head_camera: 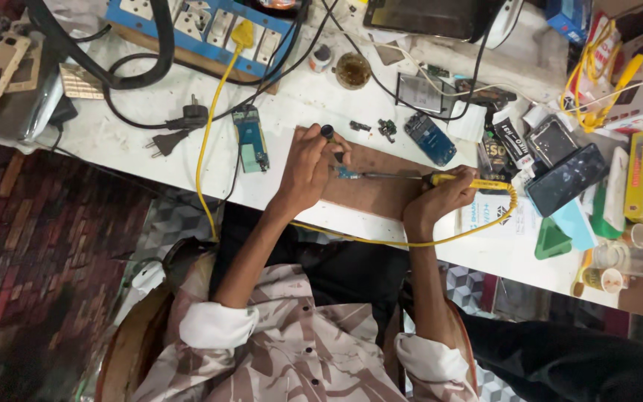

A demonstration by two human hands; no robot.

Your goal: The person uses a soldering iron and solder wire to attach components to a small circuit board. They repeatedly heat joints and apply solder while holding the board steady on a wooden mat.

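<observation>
Mid-solder: right hand [440, 199] fingers wrapped round the yellow soldering iron [411, 178], tip on the small blue board [347, 173] pinned under my closed left hand [308, 170] fingers; joint unfinished.
</observation>
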